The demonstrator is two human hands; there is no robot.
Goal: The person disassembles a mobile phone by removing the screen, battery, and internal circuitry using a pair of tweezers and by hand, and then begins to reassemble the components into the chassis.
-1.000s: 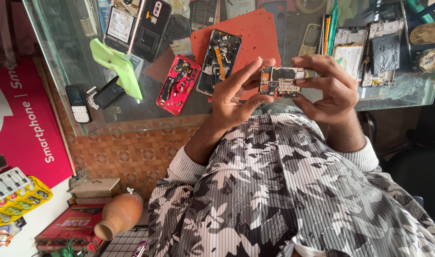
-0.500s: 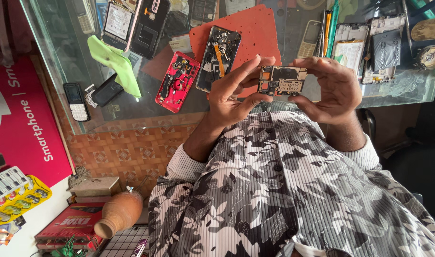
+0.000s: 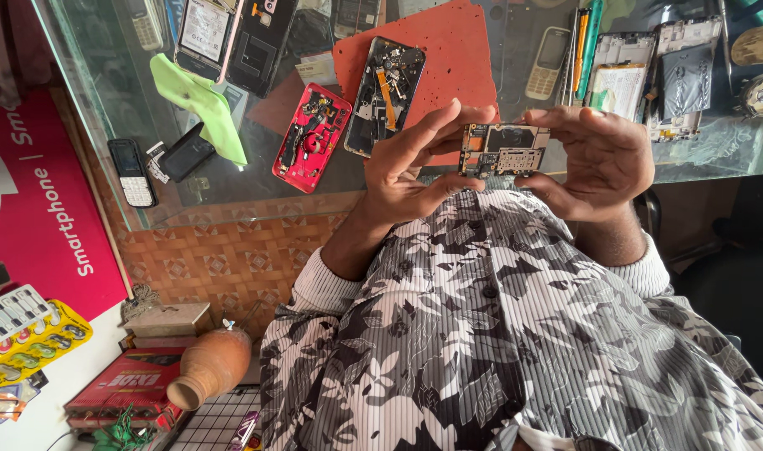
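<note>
One circuit board (image 3: pixel 503 149), two opened phones (image 3: pixel 312 137), one green cloth (image 3: pixel 201 102), one clay pot (image 3: pixel 211 367).

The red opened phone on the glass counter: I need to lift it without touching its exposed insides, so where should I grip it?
Grip the red opened phone by its two long outer edges, fingers coming from above. It lies flat on the glass counter with its insides facing up, and the long rims look bare of parts.

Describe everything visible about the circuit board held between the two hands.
The circuit board is a small, flat rectangle, brown with dark chips and silvery metal shields. It is held level above the glass counter's edge, its populated face to the camera. The left hand pinches its left end and the right hand its right end.
</note>
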